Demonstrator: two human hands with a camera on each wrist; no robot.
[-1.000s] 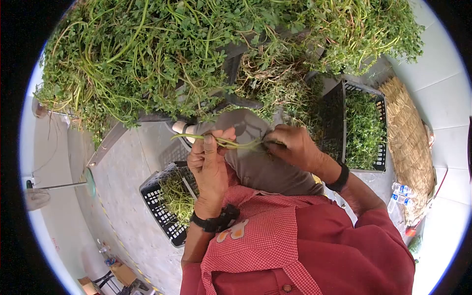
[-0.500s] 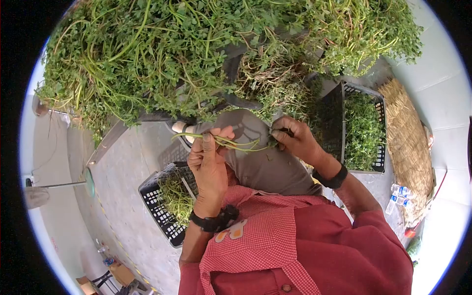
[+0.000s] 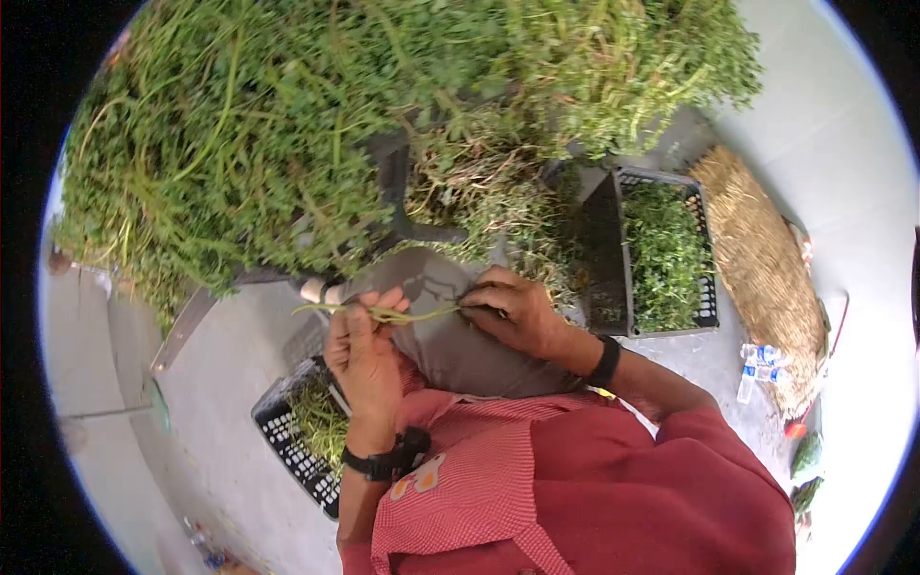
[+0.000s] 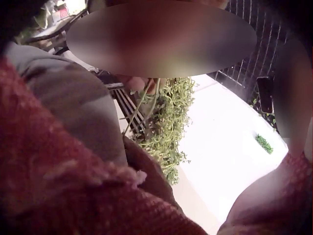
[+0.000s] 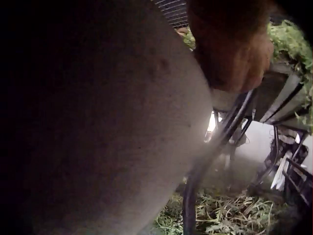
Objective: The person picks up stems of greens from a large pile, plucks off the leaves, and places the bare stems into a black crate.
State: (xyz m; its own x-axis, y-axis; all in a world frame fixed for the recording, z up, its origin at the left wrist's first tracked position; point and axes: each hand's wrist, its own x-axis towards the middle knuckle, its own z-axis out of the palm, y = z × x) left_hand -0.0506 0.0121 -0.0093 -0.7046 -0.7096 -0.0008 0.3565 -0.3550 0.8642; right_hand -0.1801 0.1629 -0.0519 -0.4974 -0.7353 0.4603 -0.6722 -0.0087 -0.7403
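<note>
While the left hand [image 3: 359,350] is curling its fingers round one end of a thin green stem [image 3: 398,312], the right hand [image 3: 513,311] is pinching the other end. Stem is lying roughly level between both hands, long axis running left to right, above the grey-trousered knee [image 3: 450,345]. It is slender, flexible, slightly bowed. Beyond, a leafy, tangled heap of greens [image 3: 287,125] is filling the background; black plastic lattice crates [image 3: 661,254] are flanking the person.
</note>
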